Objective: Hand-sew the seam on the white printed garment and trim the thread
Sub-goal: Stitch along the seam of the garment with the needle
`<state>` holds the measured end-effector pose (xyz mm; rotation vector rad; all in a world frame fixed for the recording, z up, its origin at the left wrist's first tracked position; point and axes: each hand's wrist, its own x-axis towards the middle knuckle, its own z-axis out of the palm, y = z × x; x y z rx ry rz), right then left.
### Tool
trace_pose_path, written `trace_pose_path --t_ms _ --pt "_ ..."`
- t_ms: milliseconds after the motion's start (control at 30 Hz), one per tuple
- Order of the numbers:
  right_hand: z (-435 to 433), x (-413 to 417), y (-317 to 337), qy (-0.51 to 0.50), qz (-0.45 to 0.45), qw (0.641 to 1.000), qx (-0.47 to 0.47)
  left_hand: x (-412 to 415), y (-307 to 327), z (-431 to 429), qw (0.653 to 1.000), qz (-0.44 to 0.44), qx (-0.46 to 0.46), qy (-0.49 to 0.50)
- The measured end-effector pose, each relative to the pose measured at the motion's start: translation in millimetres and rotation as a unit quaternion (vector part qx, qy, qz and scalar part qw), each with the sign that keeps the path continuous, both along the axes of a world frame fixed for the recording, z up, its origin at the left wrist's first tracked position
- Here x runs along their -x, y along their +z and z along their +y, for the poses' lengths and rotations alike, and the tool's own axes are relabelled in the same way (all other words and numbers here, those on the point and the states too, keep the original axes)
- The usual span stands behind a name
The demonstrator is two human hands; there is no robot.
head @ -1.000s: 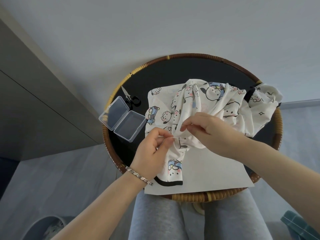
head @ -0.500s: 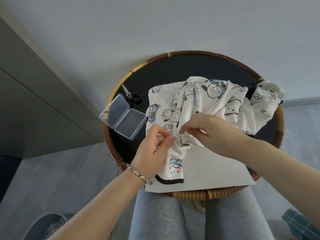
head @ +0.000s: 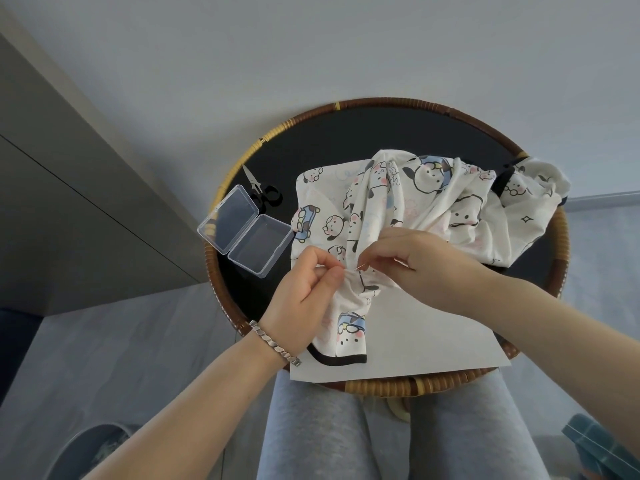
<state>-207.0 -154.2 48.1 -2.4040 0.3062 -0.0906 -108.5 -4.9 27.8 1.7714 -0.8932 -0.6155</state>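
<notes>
bare forearms [head: 194, 403], a silver link bracelet [head: 273, 342] (left wrist), light grey trousers [head: 311, 431] below.

I can read no words, brands, labels or numbers here; the white printed garment [head: 446, 206] shows only cartoon faces and small scribbles.

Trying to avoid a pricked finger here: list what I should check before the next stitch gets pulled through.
1. Left hand pinches the garment at the seam fold: ok.
2. Right hand pinches the needle: ok.
3. Needle tip clear of the left fingers: cannot tell, they are very close.
4. Thread untangled: cannot tell, too fine to see.
5. Scissors handy for trimming, beside the clear box: ok.
</notes>
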Motion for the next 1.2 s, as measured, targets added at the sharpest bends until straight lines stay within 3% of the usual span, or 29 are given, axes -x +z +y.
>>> trace_pose_path --t_ms 200,633,800,1200 --pt "4 -1 -3 -0.043 -0.016 0.992 -0.117 -4 -3 0 0.998 0.062 0.002 -0.011" --pt "20 3 -7 -0.156 -0.057 0.953 -0.254 10 -10 -7 0.988 0.143 0.002 0.057" --pt "23 5 -6 -0.205 -0.065 0.954 -0.211 14 -10 -13 0.967 0.237 -0.004 0.094" --pt "35 0 -6 -0.226 -0.055 0.947 -0.22 2 2 -18 0.972 0.202 -0.038 0.111"
